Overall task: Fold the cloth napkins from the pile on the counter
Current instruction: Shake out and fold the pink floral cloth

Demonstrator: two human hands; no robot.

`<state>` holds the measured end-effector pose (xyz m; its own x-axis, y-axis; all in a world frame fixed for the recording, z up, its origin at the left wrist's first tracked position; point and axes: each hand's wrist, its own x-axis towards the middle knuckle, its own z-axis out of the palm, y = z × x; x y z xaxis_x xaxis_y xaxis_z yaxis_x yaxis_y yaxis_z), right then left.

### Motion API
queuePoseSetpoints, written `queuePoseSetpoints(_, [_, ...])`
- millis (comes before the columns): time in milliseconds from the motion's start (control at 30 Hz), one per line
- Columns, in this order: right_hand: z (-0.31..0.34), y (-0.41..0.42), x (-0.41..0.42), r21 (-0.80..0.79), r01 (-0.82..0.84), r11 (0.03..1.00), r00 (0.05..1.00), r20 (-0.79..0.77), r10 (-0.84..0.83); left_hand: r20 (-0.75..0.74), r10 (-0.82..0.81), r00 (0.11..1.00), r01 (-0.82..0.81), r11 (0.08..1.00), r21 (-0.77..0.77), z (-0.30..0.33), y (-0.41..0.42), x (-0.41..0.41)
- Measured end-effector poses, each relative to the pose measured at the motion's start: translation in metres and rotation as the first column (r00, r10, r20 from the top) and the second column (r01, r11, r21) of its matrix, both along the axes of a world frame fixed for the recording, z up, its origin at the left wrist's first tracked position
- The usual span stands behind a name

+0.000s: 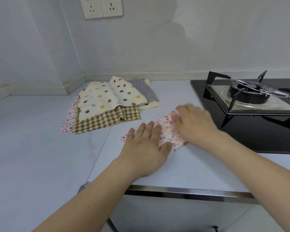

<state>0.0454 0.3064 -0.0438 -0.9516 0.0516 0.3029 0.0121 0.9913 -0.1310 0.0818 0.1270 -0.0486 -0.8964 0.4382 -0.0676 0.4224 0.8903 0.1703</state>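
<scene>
Fingers (146, 129) straight, flat on pink napkin (166, 131) | right hand (193, 123) blurred, fingers unclear | napkin mostly covered

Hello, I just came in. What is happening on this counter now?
A person is folding a small floral napkin on the counter. The left hand lies flat on its near end, and the right hand, blurred, presses its far end. Behind, a pile of napkins waits unfolded, with a polka-dot napkin on top and a checked napkin under it. A gas stove stands at the right.
</scene>
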Motion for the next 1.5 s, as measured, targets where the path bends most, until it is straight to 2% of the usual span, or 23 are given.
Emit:
queuePoseSetpoints(67, [-0.011,-0.003,0.009,-0.038,-0.021,0.999,0.974,0.226,0.029,0.029,-0.012,1.0,0.012,1.0,0.007,0.002,-0.003,-0.005])
queuePoseSetpoints(100, [-0.012,-0.002,0.009,-0.053,-0.024,0.998,0.959,0.281,0.038,0.034,-0.014,0.999,0.013,1.0,0.016,0.002,-0.006,-0.007])
queuePoseSetpoints(333, [-0.005,0.005,-0.002,-0.051,-0.045,0.998,0.918,0.391,0.062,-0.028,0.024,0.999,-0.022,0.997,0.071,0.0,-0.024,-0.004])
queuePoseSetpoints(400, [-0.002,0.005,0.005,-0.061,-0.024,0.998,0.93,0.365,0.045,-0.055,0.054,0.997,-0.05,0.996,0.081,-0.004,-0.027,0.003])
queuePoseSetpoints(500, [-0.002,-0.006,0.033,-0.089,0.012,0.996,0.983,0.183,0.004,-0.113,0.099,0.989,-0.092,0.994,0.064,-0.004,-0.034,0.018])
queuePoseSetpoints(567, [-0.006,-0.018,0.062,-0.147,-0.168,0.975,0.986,-0.004,0.169,-0.121,0.131,0.984,-0.119,0.988,0.103,0.002,-0.04,0.028])
queuePoseSetpoints(633, [-0.009,-0.032,0.093,-0.201,-0.416,0.887,0.909,-0.126,0.398,-0.129,0.184,0.975,-0.155,0.967,0.204,0.013,-0.051,0.037])
queuePoseSetpoints(700, [-0.007,-0.046,0.12,-0.17,-0.543,0.823,0.84,-0.091,0.535,-0.113,0.203,0.973,-0.163,0.942,0.294,0.021,-0.065,0.046])
queuePoseSetpoints(767, [-0.006,-0.053,0.136,-0.055,-0.567,0.822,0.824,-0.034,0.566,-0.065,0.159,0.985,-0.136,0.952,0.275,0.026,-0.079,0.054])
queuePoseSetpoints(833, [-0.005,-0.057,0.142,0.092,-0.567,0.819,0.82,-0.037,0.571,-0.008,0.118,0.993,-0.114,0.973,0.201,0.034,-0.087,0.064])
queuePoseSetpoints(900, [-0.001,-0.06,0.145,0.122,-0.549,0.827,0.827,-0.065,0.559,0.029,0.076,0.997,-0.079,0.991,0.112,0.042,-0.092,0.071])
queuePoseSetpoints(1000, [0.014,-0.059,0.148,-0.097,-0.503,0.859,0.864,-0.074,0.498,0.082,0.024,0.996,-0.028,0.999,0.039,0.047,-0.098,0.072])
queuePoseSetpoints(1033, [0.02,-0.056,0.148,-0.211,-0.477,0.853,0.877,-0.048,0.479,0.073,0.013,0.997,-0.018,0.998,0.067,0.048,-0.099,0.071])
queuePoseSetpoints(1100, [0.028,-0.049,0.146,-0.424,-0.414,0.805,0.891,-0.01,0.453,0.024,0.016,1.0,-0.021,0.975,0.223,0.051,-0.099,0.067])
queuePoseSetpoints(1133, [0.03,-0.045,0.144,-0.502,-0.387,0.773,0.896,-0.007,0.444,0.018,0.03,0.999,-0.034,0.943,0.332,0.053,-0.098,0.064])
queuePoseSetpoints(1200, [0.032,-0.036,0.136,-0.579,-0.35,0.737,0.908,-0.016,0.419,0.1,0.066,0.993,-0.108,0.845,0.524,0.057,-0.091,0.059])
queuePoseSetpoints(1300, [0.034,-0.02,0.116,-0.592,-0.284,0.754,0.939,-0.012,0.343,0.212,0.082,0.974,-0.199,0.757,0.623,0.059,-0.077,0.042])
queuePoseSetpoints(1500, [0.031,0.012,0.056,-0.488,-0.156,0.859,0.986,-0.03,0.163,0.148,0.165,0.975,-0.222,0.747,0.627,0.048,-0.031,-0.017])
